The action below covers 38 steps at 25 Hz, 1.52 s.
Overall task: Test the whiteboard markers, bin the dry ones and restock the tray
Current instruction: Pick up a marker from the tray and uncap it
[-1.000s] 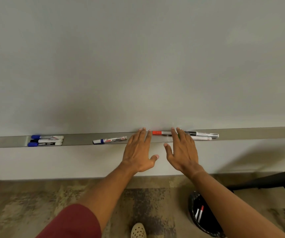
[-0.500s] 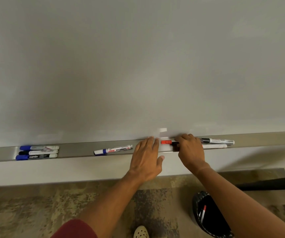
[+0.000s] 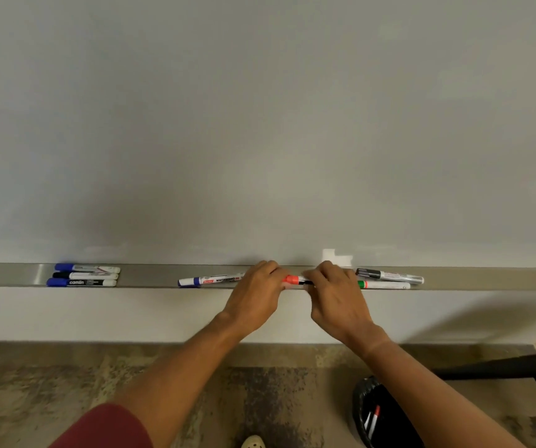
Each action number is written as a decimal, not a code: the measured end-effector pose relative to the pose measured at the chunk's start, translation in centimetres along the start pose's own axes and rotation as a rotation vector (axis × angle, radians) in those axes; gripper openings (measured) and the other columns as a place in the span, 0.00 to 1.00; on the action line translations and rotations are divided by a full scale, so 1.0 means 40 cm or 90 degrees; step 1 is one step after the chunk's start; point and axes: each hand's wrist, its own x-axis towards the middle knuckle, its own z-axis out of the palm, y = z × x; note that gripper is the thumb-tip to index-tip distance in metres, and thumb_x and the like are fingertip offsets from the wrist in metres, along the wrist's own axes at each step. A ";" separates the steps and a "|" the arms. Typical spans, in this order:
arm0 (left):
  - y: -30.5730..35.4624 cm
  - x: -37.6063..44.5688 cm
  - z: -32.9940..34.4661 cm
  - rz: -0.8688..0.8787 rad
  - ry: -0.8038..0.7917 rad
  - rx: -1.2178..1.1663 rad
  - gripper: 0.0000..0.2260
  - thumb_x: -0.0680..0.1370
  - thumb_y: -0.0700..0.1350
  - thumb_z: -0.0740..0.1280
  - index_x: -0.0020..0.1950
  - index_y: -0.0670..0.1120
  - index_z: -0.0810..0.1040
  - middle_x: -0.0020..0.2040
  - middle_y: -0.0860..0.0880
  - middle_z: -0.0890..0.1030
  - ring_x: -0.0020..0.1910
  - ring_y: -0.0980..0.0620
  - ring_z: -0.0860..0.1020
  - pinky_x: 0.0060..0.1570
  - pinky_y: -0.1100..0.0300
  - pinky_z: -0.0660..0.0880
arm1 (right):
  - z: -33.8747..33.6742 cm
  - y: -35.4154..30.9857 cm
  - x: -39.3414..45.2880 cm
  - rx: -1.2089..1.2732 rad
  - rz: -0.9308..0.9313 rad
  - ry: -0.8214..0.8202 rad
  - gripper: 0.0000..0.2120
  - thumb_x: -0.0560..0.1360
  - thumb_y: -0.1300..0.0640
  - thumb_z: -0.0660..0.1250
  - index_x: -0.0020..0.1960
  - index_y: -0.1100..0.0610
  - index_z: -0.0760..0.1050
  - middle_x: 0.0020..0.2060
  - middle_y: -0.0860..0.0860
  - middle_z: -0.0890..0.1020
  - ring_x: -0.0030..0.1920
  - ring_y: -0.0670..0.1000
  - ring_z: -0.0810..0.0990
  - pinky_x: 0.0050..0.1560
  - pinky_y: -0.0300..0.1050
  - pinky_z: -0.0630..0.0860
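A red-capped marker [image 3: 292, 280] lies at the middle of the grey tray [image 3: 150, 276] under the whiteboard [image 3: 260, 124]. My left hand [image 3: 257, 295] curls its fingers over the marker's left end. My right hand [image 3: 334, 292] grips the markers just right of the red cap. A blue-capped marker [image 3: 210, 281] lies left of my left hand. To the right lie a black-capped marker [image 3: 389, 275] and a green-banded marker [image 3: 384, 285]. Three more markers [image 3: 84, 275] sit at the tray's left end.
A black bin [image 3: 362, 412] lined with a bag stands on the floor at lower right, with markers inside. A black bar [image 3: 499, 367] crosses above it at the right. My shoe [image 3: 253, 442] shows at the bottom edge.
Both hands went from flat and spread below the tray to curled over the markers at its middle. The view tilted up a little.
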 end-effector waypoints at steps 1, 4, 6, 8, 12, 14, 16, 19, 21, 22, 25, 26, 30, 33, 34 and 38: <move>0.014 -0.013 -0.008 0.003 0.002 -0.017 0.12 0.78 0.43 0.67 0.61 0.45 0.79 0.54 0.47 0.80 0.52 0.50 0.77 0.53 0.58 0.76 | -0.015 -0.003 -0.009 0.006 -0.022 -0.008 0.08 0.75 0.55 0.67 0.53 0.54 0.79 0.42 0.51 0.80 0.41 0.52 0.77 0.42 0.48 0.72; 0.060 -0.031 -0.038 -0.002 -0.003 -0.039 0.12 0.78 0.45 0.67 0.62 0.45 0.79 0.55 0.47 0.81 0.52 0.51 0.77 0.54 0.62 0.73 | -0.060 0.001 -0.015 0.002 -0.080 -0.028 0.07 0.77 0.53 0.65 0.53 0.52 0.79 0.41 0.49 0.82 0.40 0.52 0.78 0.40 0.44 0.67; 0.088 -0.040 -0.065 -0.009 -0.002 -0.051 0.12 0.79 0.45 0.66 0.61 0.45 0.79 0.53 0.47 0.81 0.50 0.51 0.78 0.53 0.61 0.75 | -0.104 0.007 -0.021 -0.010 -0.103 -0.001 0.04 0.75 0.55 0.69 0.50 0.52 0.80 0.38 0.48 0.83 0.36 0.52 0.78 0.40 0.42 0.63; 0.120 -0.040 -0.090 -0.018 -0.008 -0.085 0.11 0.79 0.45 0.66 0.60 0.45 0.80 0.50 0.48 0.82 0.46 0.52 0.77 0.50 0.60 0.76 | -0.141 0.005 -0.023 -0.025 -0.112 0.029 0.04 0.73 0.58 0.70 0.48 0.53 0.80 0.35 0.48 0.81 0.34 0.52 0.77 0.39 0.43 0.62; 0.152 -0.039 -0.143 -0.032 -0.018 -0.142 0.09 0.79 0.44 0.66 0.53 0.43 0.83 0.42 0.48 0.83 0.38 0.54 0.77 0.42 0.60 0.74 | -0.190 0.026 -0.033 -0.057 -0.127 0.070 0.09 0.69 0.61 0.70 0.48 0.52 0.81 0.33 0.48 0.79 0.34 0.54 0.76 0.38 0.44 0.60; 0.104 -0.060 -0.182 -0.079 0.030 -0.163 0.08 0.77 0.42 0.66 0.48 0.42 0.84 0.41 0.48 0.84 0.38 0.55 0.79 0.43 0.61 0.75 | -0.225 0.091 -0.034 -0.054 -0.073 0.098 0.11 0.68 0.63 0.69 0.48 0.52 0.80 0.34 0.48 0.80 0.37 0.56 0.77 0.39 0.47 0.63; 0.083 -0.076 -0.218 -0.115 0.051 -0.160 0.06 0.77 0.39 0.67 0.48 0.42 0.84 0.42 0.50 0.84 0.40 0.60 0.80 0.45 0.65 0.74 | -0.262 0.138 -0.026 -0.057 -0.025 0.114 0.10 0.69 0.64 0.72 0.48 0.54 0.80 0.35 0.50 0.80 0.36 0.57 0.77 0.38 0.48 0.66; 0.143 -0.054 -0.220 -0.076 0.085 -0.157 0.05 0.76 0.37 0.68 0.49 0.41 0.84 0.43 0.50 0.83 0.42 0.60 0.80 0.45 0.71 0.73 | -0.273 0.106 -0.008 -0.037 -0.024 0.141 0.06 0.73 0.60 0.71 0.50 0.55 0.80 0.35 0.51 0.79 0.35 0.58 0.76 0.37 0.48 0.65; 0.188 -0.033 -0.214 -0.052 0.123 -0.134 0.07 0.76 0.39 0.69 0.53 0.40 0.83 0.47 0.46 0.84 0.46 0.54 0.80 0.48 0.67 0.74 | -0.280 0.073 -0.003 -0.014 -0.038 0.151 0.08 0.76 0.57 0.66 0.54 0.56 0.80 0.36 0.52 0.78 0.36 0.58 0.76 0.37 0.49 0.67; 0.194 -0.026 -0.215 -0.049 0.142 -0.125 0.08 0.77 0.39 0.68 0.55 0.40 0.82 0.49 0.45 0.83 0.47 0.51 0.80 0.50 0.63 0.75 | -0.284 0.067 -0.004 0.004 -0.036 0.146 0.11 0.77 0.57 0.64 0.57 0.57 0.79 0.37 0.53 0.77 0.37 0.58 0.75 0.37 0.50 0.69; 0.200 -0.017 -0.231 -0.036 0.189 -0.092 0.11 0.77 0.39 0.68 0.59 0.40 0.80 0.52 0.44 0.83 0.50 0.48 0.80 0.53 0.57 0.77 | -0.302 0.065 -0.014 0.054 -0.024 0.145 0.19 0.76 0.59 0.59 0.65 0.59 0.74 0.40 0.54 0.75 0.39 0.57 0.73 0.39 0.50 0.70; 0.204 -0.015 -0.236 -0.029 0.204 -0.084 0.11 0.77 0.39 0.68 0.59 0.40 0.79 0.52 0.44 0.83 0.50 0.48 0.80 0.53 0.56 0.77 | -0.309 0.062 -0.015 0.075 -0.027 0.146 0.19 0.76 0.60 0.59 0.66 0.59 0.74 0.40 0.54 0.74 0.39 0.56 0.73 0.39 0.48 0.69; 0.217 -0.002 -0.260 -0.009 0.255 -0.078 0.10 0.77 0.41 0.68 0.58 0.41 0.79 0.50 0.44 0.83 0.49 0.48 0.81 0.52 0.57 0.78 | -0.366 0.044 -0.002 0.210 0.004 0.157 0.11 0.79 0.59 0.62 0.60 0.56 0.75 0.42 0.50 0.79 0.39 0.51 0.76 0.38 0.41 0.69; 0.221 0.015 -0.294 0.016 0.280 -0.066 0.09 0.78 0.44 0.65 0.55 0.43 0.80 0.49 0.47 0.83 0.47 0.51 0.81 0.50 0.56 0.79 | -0.408 0.025 0.018 0.285 0.028 0.192 0.01 0.79 0.55 0.64 0.49 0.52 0.73 0.35 0.46 0.77 0.32 0.46 0.74 0.32 0.36 0.68; 0.224 0.022 -0.309 0.025 0.291 -0.059 0.09 0.79 0.46 0.64 0.54 0.44 0.80 0.48 0.49 0.83 0.47 0.52 0.80 0.49 0.55 0.79 | -0.419 0.018 0.025 0.304 0.026 0.216 0.02 0.79 0.56 0.66 0.48 0.51 0.73 0.35 0.45 0.77 0.31 0.45 0.73 0.32 0.33 0.66; 0.216 0.064 -0.416 0.077 0.379 0.025 0.09 0.78 0.46 0.62 0.51 0.46 0.81 0.46 0.51 0.79 0.44 0.52 0.78 0.46 0.52 0.77 | -0.480 -0.025 0.092 0.330 -0.035 0.319 0.14 0.70 0.66 0.66 0.53 0.52 0.78 0.42 0.44 0.79 0.37 0.42 0.76 0.39 0.31 0.69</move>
